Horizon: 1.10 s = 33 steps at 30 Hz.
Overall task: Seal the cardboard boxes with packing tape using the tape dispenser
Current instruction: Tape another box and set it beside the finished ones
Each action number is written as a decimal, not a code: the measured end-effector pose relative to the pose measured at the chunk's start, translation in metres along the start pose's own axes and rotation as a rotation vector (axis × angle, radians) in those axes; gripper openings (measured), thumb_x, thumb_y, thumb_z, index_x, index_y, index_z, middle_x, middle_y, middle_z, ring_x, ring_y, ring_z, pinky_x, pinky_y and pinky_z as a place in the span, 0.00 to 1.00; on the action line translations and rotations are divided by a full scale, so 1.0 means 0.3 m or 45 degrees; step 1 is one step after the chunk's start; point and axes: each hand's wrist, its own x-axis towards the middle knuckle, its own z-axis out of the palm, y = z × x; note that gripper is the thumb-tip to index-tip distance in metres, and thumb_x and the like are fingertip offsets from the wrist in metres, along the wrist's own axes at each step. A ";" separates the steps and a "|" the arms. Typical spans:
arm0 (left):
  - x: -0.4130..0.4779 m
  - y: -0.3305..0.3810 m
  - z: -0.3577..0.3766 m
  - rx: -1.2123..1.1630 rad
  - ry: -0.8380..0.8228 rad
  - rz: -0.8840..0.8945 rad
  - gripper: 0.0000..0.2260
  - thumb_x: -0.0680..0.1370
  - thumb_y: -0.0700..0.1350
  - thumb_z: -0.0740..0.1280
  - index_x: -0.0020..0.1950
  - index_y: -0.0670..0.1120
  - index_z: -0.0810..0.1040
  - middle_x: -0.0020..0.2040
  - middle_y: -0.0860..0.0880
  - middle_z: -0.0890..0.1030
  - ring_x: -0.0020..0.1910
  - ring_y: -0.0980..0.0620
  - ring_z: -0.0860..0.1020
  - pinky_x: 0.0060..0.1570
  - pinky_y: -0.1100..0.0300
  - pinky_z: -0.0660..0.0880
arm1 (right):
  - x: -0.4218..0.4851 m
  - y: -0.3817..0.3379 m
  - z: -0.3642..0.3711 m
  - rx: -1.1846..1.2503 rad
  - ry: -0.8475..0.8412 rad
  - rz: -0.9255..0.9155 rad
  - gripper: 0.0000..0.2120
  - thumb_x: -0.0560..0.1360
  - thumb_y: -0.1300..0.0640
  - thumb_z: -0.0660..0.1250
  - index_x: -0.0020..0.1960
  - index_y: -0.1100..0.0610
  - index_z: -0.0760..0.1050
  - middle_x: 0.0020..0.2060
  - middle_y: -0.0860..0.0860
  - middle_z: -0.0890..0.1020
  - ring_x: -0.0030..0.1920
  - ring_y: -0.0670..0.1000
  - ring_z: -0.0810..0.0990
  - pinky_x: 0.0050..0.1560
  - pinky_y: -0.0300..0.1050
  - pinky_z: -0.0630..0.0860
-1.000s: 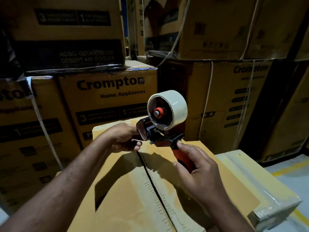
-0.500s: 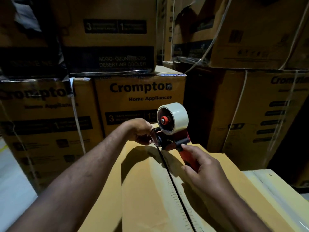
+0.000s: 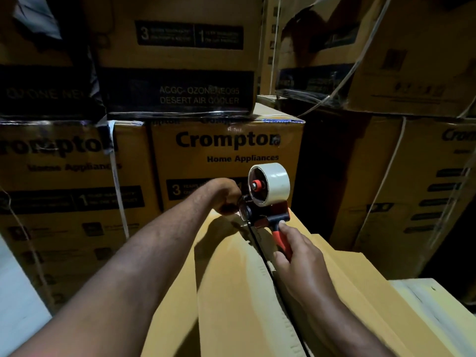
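We are apparently starting the run: right hand point(image 3: 301, 266) gripping the tape dispenser point(image 3: 269, 199), left hand point(image 3: 226, 197) curling just beyond it, hold unclear, next likely pulling back along the seam point(image 3: 257, 240).

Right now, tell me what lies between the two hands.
The tape dispenser: left hand at its front end, right hand on its red handle. Head view.

The tape dispenser point(image 3: 268, 202) sits at the far end of the box point(image 3: 226, 292), over its seam point(image 3: 259, 249), left hand point(image 3: 226, 197) against its left side, right hand point(image 3: 296, 256) on its handle point(image 3: 280, 239). Stacked cartons point(image 3: 226, 150) stand behind.
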 end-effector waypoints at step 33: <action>0.304 -0.123 0.032 0.285 0.146 0.141 0.02 0.75 0.38 0.67 0.43 0.44 0.77 0.44 0.48 0.79 0.41 0.51 0.77 0.41 0.56 0.74 | 0.087 -0.016 0.115 -0.059 -0.081 0.198 0.29 0.78 0.55 0.67 0.74 0.41 0.61 0.60 0.48 0.78 0.56 0.50 0.76 0.56 0.43 0.74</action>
